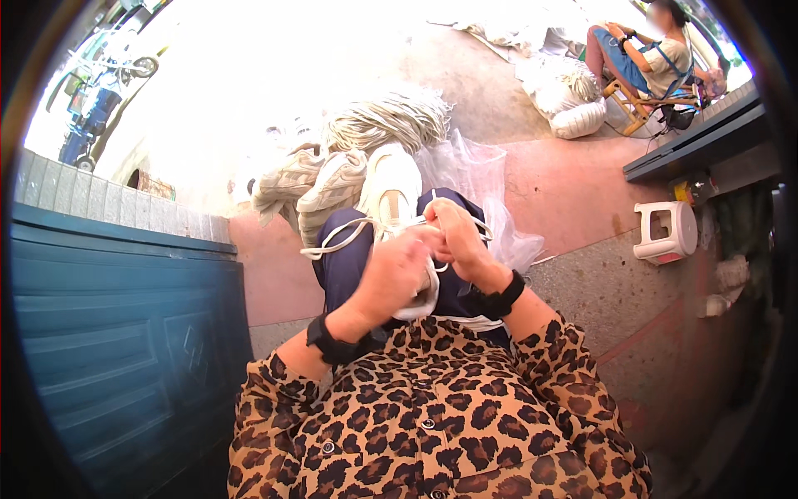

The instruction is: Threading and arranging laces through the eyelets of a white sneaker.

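A white sneaker (pixel 393 179) rests on my lap, its toe pointing away from me and its heel towards my body. White shoelace (pixel 339 247) loops out to the left of the shoe, and more lace shows by the right hand. My left hand (pixel 401 270) is over the shoe's opening, slightly blurred, its fingers closed at the lace close to the other hand. With bent fingers, my right hand (pixel 462 237) pinches the shoelace above the tongue. The two hands meet and hide part of the lacing.
Beyond my knees lie several beige sneakers (pixel 332 183), a bundle of white laces (pixel 391 121) and clear plastic bags (pixel 490 187). A white stool (pixel 665 233) stands right. A blue door (pixel 125 333) is left. Farther off, a person (pixel 657 62) sits near white sacks (pixel 578 119).
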A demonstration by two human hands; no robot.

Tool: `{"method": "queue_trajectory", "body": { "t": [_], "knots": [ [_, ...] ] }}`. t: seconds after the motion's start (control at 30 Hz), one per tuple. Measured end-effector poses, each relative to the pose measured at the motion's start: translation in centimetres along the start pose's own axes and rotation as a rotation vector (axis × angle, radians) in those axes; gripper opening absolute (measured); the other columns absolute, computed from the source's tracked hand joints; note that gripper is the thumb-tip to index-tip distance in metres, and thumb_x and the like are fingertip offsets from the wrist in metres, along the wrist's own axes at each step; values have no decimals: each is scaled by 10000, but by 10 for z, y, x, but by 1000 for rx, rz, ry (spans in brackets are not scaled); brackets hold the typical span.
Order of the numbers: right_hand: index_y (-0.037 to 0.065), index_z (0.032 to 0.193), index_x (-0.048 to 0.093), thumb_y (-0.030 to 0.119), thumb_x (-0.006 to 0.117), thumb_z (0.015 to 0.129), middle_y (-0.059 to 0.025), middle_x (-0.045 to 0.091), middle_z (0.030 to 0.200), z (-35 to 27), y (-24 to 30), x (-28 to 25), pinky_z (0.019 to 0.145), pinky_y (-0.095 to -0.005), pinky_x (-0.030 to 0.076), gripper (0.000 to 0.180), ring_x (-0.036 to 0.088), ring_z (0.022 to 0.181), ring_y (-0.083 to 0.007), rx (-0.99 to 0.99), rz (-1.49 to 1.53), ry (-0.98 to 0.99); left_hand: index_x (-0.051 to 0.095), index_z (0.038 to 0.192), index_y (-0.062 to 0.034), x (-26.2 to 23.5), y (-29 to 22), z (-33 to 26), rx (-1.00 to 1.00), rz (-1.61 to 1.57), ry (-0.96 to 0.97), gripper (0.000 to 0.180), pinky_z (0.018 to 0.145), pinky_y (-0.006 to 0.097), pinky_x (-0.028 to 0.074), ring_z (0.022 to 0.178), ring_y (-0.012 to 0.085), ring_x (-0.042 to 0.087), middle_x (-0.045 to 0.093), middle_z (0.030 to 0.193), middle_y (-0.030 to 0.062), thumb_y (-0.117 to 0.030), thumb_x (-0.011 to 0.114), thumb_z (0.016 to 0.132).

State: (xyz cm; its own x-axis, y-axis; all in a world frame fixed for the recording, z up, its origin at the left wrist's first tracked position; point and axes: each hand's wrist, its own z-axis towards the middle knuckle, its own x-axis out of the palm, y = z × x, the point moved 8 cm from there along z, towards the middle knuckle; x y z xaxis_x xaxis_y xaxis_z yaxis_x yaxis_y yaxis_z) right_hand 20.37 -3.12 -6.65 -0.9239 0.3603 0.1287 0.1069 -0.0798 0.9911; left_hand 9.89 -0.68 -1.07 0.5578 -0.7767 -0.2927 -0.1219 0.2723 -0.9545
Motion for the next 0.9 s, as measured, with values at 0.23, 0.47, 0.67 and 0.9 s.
{"method": "queue_trajectory", "body": {
  "t": [0.23, 0.47, 0.67, 0.9],
  "knots": [
    [33, 1074, 560, 234, 461, 930, -8, 555, 918, -12, -26, 40, 705, -231, 444, 266, 510, 853, -75, 422, 437, 45, 610, 880, 18, -33, 52, -10, -346, -220, -228, 234, 445, 238, 303, 507, 48, 365, 444, 573, -33, -182, 492, 911],
    [30, 1150, 537, 242, 454, 939, -18, 585, 1005, -13, -32, 56, 758, -263, 443, 310, 538, 906, -89, 425, 455, 92, 602, 848, 28, -33, 54, -12, -353, -156, -237, 241, 460, 230, 333, 496, 53, 386, 455, 552, -14, -184, 502, 907],
    [32, 1130, 553, 232, 463, 934, -26, 586, 1014, -16, -30, 62, 752, -287, 441, 294, 542, 894, -99, 473, 570, 90, 595, 873, 34, -39, 47, -11, -214, 136, -215, 236, 496, 245, 397, 520, 97, 488, 554, 600, 63, -179, 501, 908],
    [48, 927, 642, 204, 520, 903, -4, 628, 884, -7, -27, 40, 731, -236, 396, 200, 542, 820, -74, 329, 432, -42, 626, 949, 9, -84, 61, 11, 115, 592, -171, 197, 718, 320, 450, 812, 243, 587, 635, 863, 132, -75, 537, 795]
  ]
}}
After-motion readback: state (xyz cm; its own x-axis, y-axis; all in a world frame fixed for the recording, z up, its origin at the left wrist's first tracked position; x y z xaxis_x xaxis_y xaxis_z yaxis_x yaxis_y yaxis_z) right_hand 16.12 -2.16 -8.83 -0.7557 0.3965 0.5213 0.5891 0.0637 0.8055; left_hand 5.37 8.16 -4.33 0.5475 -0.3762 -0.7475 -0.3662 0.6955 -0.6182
